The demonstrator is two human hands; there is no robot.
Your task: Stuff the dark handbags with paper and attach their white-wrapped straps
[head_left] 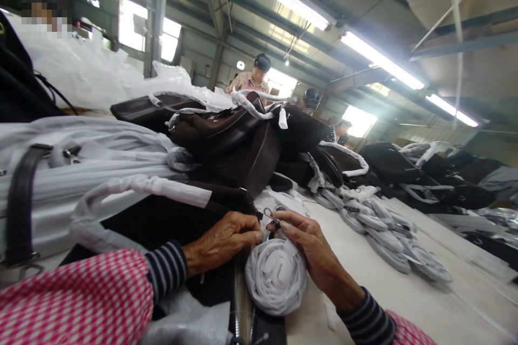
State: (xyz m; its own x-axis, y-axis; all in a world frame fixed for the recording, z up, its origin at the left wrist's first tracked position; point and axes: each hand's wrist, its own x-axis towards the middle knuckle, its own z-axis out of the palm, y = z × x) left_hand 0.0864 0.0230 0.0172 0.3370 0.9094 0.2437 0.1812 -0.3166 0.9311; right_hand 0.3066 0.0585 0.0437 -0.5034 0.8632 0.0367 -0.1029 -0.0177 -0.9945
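My right hand (309,248) pinches a small metal snap hook (270,216) between thumb and fingers. Just below hangs or rests a coiled strap (276,276) in white wrapping, against my right palm side. My left hand (226,240) is closed, its thumb and forefinger pressed together at the edge of a dark brown bag (162,221); what they grip is hidden. The bag's handle (141,186) is wrapped in white, arching up behind my left wrist. An open-looking zipper (238,302) runs down the bag beneath the coil.
White-wrapped straps (105,145) are piled at left. Dark bags (238,140) are heaped ahead, with more bags (404,167) at right. Several wrapped coils (380,226) lie on the white table (356,285). Clear plastic (101,70) is stacked at back left; people (249,81) stand beyond.
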